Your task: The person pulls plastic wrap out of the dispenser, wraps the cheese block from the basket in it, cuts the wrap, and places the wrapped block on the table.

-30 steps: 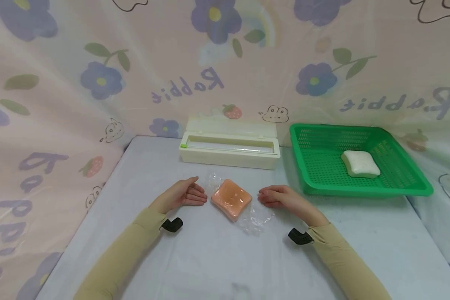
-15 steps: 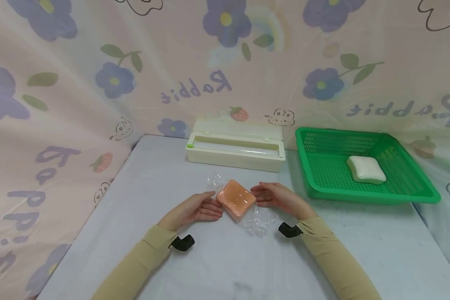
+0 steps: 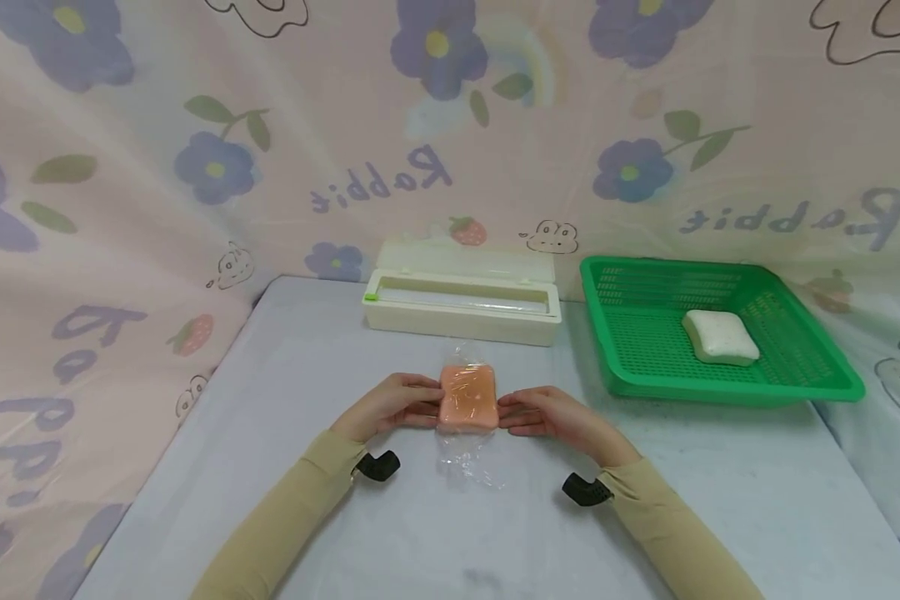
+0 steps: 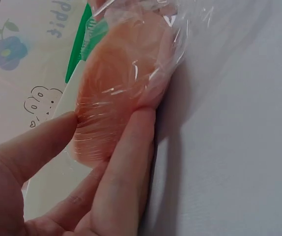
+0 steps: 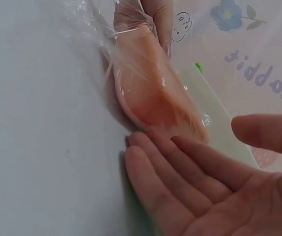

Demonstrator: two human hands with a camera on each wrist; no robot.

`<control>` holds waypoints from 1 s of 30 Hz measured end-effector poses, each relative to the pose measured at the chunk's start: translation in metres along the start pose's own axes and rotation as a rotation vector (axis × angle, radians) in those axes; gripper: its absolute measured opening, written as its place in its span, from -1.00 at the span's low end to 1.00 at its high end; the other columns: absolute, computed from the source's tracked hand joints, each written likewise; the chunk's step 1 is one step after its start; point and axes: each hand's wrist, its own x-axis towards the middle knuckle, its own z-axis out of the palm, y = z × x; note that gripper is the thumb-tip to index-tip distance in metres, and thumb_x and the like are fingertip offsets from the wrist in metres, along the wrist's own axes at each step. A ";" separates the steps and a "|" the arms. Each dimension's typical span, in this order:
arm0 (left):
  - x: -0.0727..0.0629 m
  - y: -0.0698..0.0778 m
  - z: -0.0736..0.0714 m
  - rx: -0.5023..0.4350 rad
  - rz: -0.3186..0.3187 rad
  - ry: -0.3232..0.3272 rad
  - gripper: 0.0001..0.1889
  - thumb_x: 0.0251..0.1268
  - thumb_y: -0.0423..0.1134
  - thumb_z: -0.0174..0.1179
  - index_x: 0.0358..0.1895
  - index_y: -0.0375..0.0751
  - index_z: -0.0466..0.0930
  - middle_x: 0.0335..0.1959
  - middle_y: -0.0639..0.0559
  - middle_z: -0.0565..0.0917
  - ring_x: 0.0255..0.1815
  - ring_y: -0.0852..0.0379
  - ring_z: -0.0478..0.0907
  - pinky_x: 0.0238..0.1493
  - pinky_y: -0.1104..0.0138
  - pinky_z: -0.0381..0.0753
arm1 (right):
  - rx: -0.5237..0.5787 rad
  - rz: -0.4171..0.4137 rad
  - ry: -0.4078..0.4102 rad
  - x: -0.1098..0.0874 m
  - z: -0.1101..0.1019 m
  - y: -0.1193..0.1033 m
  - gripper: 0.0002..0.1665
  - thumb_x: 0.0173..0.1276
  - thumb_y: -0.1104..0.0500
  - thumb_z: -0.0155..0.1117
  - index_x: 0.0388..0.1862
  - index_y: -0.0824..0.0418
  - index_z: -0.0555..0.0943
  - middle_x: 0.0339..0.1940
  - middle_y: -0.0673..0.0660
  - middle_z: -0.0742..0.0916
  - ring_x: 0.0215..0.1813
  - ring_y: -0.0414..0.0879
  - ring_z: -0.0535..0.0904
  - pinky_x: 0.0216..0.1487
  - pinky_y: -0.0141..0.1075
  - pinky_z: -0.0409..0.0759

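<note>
A flower-and-rabbit printed curtain (image 3: 510,125) rises behind the white counter (image 3: 330,533). On the counter, a green mesh basket (image 3: 637,342) stands at the back right, near a cream cling-film dispenser (image 3: 461,323) whose lid is raised. Both forearms, in tan sleeves (image 3: 277,508), angle inward. The left hand (image 3: 393,404) pinches the slab's left edge between thumb and fingers; the right hand (image 3: 558,417) lies along the right edge, fingers (image 5: 165,182) nearly straight and side by side, fingertips at the slab, thumb held apart. A white slab (image 3: 722,337) lies in the basket. The film-wrapped orange slab (image 3: 468,400) lies on the counter between the hands, before the dispenser, with loose film (image 3: 463,457) toward the person. Half a second ago it lay cornerwise; now its sides are squared to the dispenser, and the left thumb has closed onto it.
</note>
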 end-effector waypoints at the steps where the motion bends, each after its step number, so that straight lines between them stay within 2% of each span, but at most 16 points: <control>1: 0.001 0.000 0.000 0.004 -0.003 0.007 -0.64 0.32 -0.38 0.18 0.11 -0.53 0.45 -0.16 -0.26 0.67 -0.17 -0.03 0.66 -0.08 0.13 0.65 | -0.027 -0.019 -0.001 -0.002 0.000 0.000 -0.47 0.56 0.14 -0.09 0.23 0.59 0.35 0.08 0.39 0.62 0.11 0.15 0.58 0.14 -0.10 0.53; 4: 0.003 0.000 -0.001 0.002 -0.013 0.016 -0.64 0.30 -0.40 0.19 0.09 -0.53 0.45 -0.21 -0.24 0.68 -0.21 -0.02 0.66 -0.11 0.13 0.66 | -0.161 -0.115 0.045 -0.008 -0.003 0.001 -0.51 0.51 0.16 0.02 0.22 0.53 0.40 0.10 0.37 0.61 0.14 0.14 0.56 0.14 -0.19 0.54; 7: 0.004 0.000 -0.001 -0.006 -0.022 0.007 -0.64 0.30 -0.41 0.18 0.09 -0.54 0.44 -0.22 -0.23 0.68 -0.23 -0.02 0.66 -0.10 0.12 0.66 | -0.367 -0.279 0.096 -0.015 -0.005 0.002 -0.57 0.44 0.25 0.14 0.21 0.46 0.46 0.11 0.34 0.62 0.15 0.13 0.55 0.14 -0.25 0.53; 10: 0.005 0.002 -0.001 -0.004 -0.027 -0.002 -0.64 0.30 -0.41 0.18 0.10 -0.55 0.44 -0.20 -0.25 0.68 -0.23 -0.02 0.67 -0.10 0.12 0.66 | -0.625 -0.469 0.114 -0.020 -0.004 0.000 -0.54 0.34 0.35 0.23 0.21 0.39 0.49 0.15 0.26 0.62 0.19 0.08 0.53 0.18 -0.21 0.51; 14: 0.009 0.005 -0.002 0.007 -0.029 -0.010 -0.63 0.30 -0.41 0.19 0.11 -0.56 0.44 -0.17 -0.28 0.67 -0.22 -0.03 0.67 -0.11 0.14 0.66 | -1.029 -0.688 0.085 -0.025 0.004 -0.004 -0.36 0.20 0.43 0.35 0.28 0.33 0.44 0.26 0.18 0.55 0.28 0.05 0.44 0.22 -0.09 0.46; 17: 0.010 0.007 -0.002 0.011 -0.026 -0.020 -0.62 0.30 -0.42 0.19 0.12 -0.56 0.44 -0.14 -0.29 0.66 -0.20 -0.04 0.66 -0.11 0.15 0.66 | -1.305 -0.824 0.053 -0.026 0.014 -0.005 -0.22 0.07 0.47 0.41 0.32 0.32 0.40 0.32 0.18 0.49 0.32 0.07 0.39 0.20 -0.09 0.48; 19: 0.011 0.009 -0.002 0.015 -0.020 -0.029 -0.63 0.31 -0.43 0.17 0.13 -0.57 0.43 -0.12 -0.29 0.66 -0.19 -0.04 0.66 -0.11 0.16 0.66 | -1.474 -0.905 0.027 -0.026 0.022 -0.005 -0.19 0.07 0.47 0.40 0.35 0.31 0.37 0.36 0.21 0.45 0.34 0.08 0.36 0.20 -0.12 0.48; 21: 0.011 0.010 -0.002 0.017 -0.016 -0.038 -0.62 0.31 -0.44 0.16 0.13 -0.57 0.43 -0.11 -0.29 0.65 -0.18 -0.04 0.66 -0.10 0.16 0.65 | -1.627 -0.941 0.007 -0.026 0.028 -0.004 -0.19 0.15 0.46 0.31 0.40 0.28 0.31 0.41 0.20 0.39 0.38 0.07 0.31 0.24 -0.16 0.45; 24: 0.012 0.011 -0.002 0.017 -0.014 -0.049 -0.62 0.32 -0.43 0.15 0.14 -0.59 0.41 -0.11 -0.30 0.65 -0.17 -0.04 0.66 -0.09 0.16 0.65 | -1.840 -0.956 -0.016 -0.027 0.036 -0.002 -0.39 0.47 0.39 -0.10 0.48 0.22 0.17 0.49 0.17 0.26 0.45 0.03 0.19 0.35 -0.19 0.30; 25: 0.012 0.011 -0.002 0.017 -0.015 -0.052 -0.61 0.33 -0.43 0.15 0.14 -0.59 0.40 -0.11 -0.30 0.65 -0.16 -0.05 0.66 -0.08 0.16 0.65 | -1.884 -0.948 -0.027 -0.028 0.039 -0.002 -0.40 0.51 0.36 -0.16 0.50 0.21 0.13 0.51 0.15 0.22 0.48 0.01 0.14 0.38 -0.20 0.25; 26: 0.013 0.011 -0.001 0.019 -0.017 -0.054 -0.61 0.33 -0.43 0.15 0.15 -0.59 0.39 -0.11 -0.31 0.65 -0.16 -0.05 0.66 -0.08 0.16 0.64 | -1.915 -0.944 -0.040 -0.027 0.040 -0.001 -0.39 0.52 0.34 -0.17 0.51 0.20 0.10 0.52 0.13 0.18 0.49 0.00 0.10 0.41 -0.21 0.21; 28: 0.013 0.011 -0.001 0.018 -0.019 -0.053 -0.61 0.33 -0.43 0.14 0.15 -0.59 0.39 -0.11 -0.31 0.64 -0.15 -0.05 0.65 -0.07 0.16 0.64 | -1.959 -0.963 -0.048 -0.026 0.044 -0.001 -0.45 0.59 0.31 -0.42 0.52 0.20 0.08 0.53 0.12 0.15 0.50 -0.01 0.06 0.42 -0.21 0.17; 30: 0.013 0.010 0.000 0.017 -0.022 -0.052 -0.62 0.34 -0.43 0.14 0.15 -0.58 0.39 -0.11 -0.30 0.65 -0.15 -0.04 0.65 -0.06 0.16 0.64 | -1.952 -0.976 -0.070 -0.024 0.047 -0.001 -0.43 0.58 0.32 -0.28 0.53 0.19 0.07 0.54 0.11 0.14 0.51 -0.02 0.04 0.43 -0.20 0.15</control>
